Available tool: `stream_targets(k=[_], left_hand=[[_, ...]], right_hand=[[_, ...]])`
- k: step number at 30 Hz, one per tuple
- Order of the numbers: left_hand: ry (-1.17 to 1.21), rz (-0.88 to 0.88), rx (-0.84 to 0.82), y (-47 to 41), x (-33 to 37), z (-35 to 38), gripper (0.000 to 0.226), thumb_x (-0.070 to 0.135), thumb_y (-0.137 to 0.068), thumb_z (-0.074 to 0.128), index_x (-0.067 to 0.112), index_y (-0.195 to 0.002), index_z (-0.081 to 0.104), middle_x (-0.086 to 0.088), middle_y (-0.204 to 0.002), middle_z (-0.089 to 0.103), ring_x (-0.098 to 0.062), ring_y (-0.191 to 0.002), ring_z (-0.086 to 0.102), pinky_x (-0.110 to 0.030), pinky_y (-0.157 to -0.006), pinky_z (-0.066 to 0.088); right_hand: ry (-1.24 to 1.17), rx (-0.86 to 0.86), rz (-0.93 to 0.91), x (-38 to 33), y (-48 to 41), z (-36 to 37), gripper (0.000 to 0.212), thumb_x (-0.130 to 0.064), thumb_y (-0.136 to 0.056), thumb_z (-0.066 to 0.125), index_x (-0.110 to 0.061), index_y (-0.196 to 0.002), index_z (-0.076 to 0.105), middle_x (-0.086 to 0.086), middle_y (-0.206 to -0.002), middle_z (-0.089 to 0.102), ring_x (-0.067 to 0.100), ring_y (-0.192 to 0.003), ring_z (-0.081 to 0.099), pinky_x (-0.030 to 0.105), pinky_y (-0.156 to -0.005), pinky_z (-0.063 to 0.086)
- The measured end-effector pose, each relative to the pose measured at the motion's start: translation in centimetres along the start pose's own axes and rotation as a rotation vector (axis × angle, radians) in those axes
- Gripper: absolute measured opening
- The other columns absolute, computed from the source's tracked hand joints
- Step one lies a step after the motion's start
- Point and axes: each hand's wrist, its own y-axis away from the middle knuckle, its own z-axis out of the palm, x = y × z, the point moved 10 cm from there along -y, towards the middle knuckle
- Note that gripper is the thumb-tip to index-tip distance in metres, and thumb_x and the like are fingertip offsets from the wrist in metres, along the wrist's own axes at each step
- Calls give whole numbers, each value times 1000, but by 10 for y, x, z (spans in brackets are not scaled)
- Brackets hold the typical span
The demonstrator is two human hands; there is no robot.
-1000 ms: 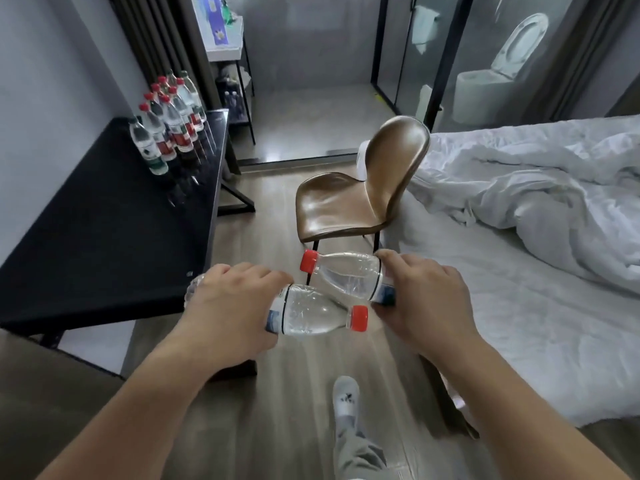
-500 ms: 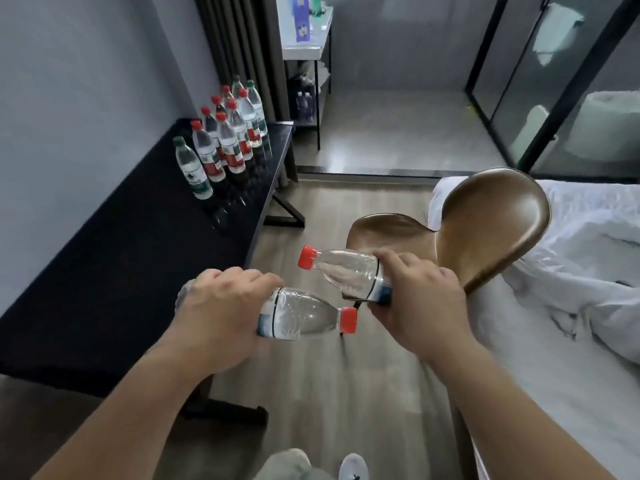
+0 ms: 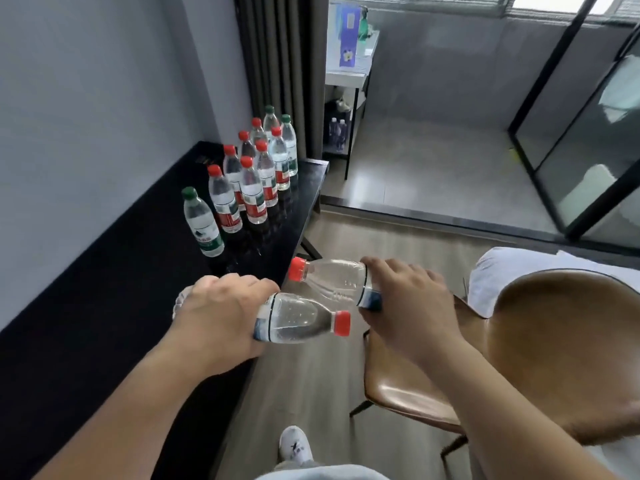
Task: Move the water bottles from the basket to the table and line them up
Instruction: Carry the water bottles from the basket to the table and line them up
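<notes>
Dark table (image 3: 104, 299), standing bottles (image 3: 254, 194), left hand (image 3: 218, 317), right hand (image 3: 408, 306) gripping sideways bottles (image 3: 298, 320)

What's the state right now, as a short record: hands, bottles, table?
left hand: grips left bottle, sideways, red cap pointing right
right hand: grips right bottle, sideways, red cap pointing left
held bottles: in the air near the table's edge, not yet set down
table: black; upright bottles in two rows at its far end
caps on table: mostly red, some green
basket: not in view
chair: brown, on the right
</notes>
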Motion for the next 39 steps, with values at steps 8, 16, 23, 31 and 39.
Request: stream_targets(k=[8, 16, 23, 31, 39], left_hand=[[29, -138, -51, -91, -80, -2, 51, 41, -63, 77, 43, -111, 59, 19, -90, 61, -9, -87, 59, -35, -84, 47], [25, -414, -60, -136, -147, 14, 54, 42, -65, 78, 43, -116, 60, 21, -93, 61, -6, -88, 58, -31, -83, 44], [11, -778, -113, -162, -168, 29, 58, 42, -72, 74, 44, -126, 52, 18, -104, 59, -7, -102, 55, -32, -94, 40], [73, -1115, -156, -138, -139, 40, 53, 40, -69, 71, 43, -117, 51, 18, -104, 58, -9, -105, 55, -35, -97, 41], [98, -1250, -156, -116, -123, 68, 54, 40, -70, 74, 43, -119, 50, 19, -106, 59, -9, -103, 56, -33, -93, 43]], right_hand=[[-16, -9, -109, -27, -142, 19, 68, -47, -80, 72, -35, -143, 47, -5, -124, 67, 28, -108, 66, 43, -94, 48], [-38, -58, -410, -80, -270, 68, 78, -53, -78, 76, -36, -146, 43, -5, -125, 65, 27, -111, 64, 42, -93, 46], [-96, -102, -768, -129, -366, 104, 74, -48, -76, 79, -32, -140, 46, -3, -120, 66, 29, -109, 65, 43, -87, 47], [-138, -218, -1089, -159, -379, 120, 73, -47, -82, 75, -34, -146, 40, -4, -129, 64, 29, -118, 62, 46, -94, 46], [-187, -225, -1209, -176, -366, 147, 74, -46, -80, 77, -32, -145, 43, -3, -127, 66, 31, -113, 63, 47, -94, 46]])
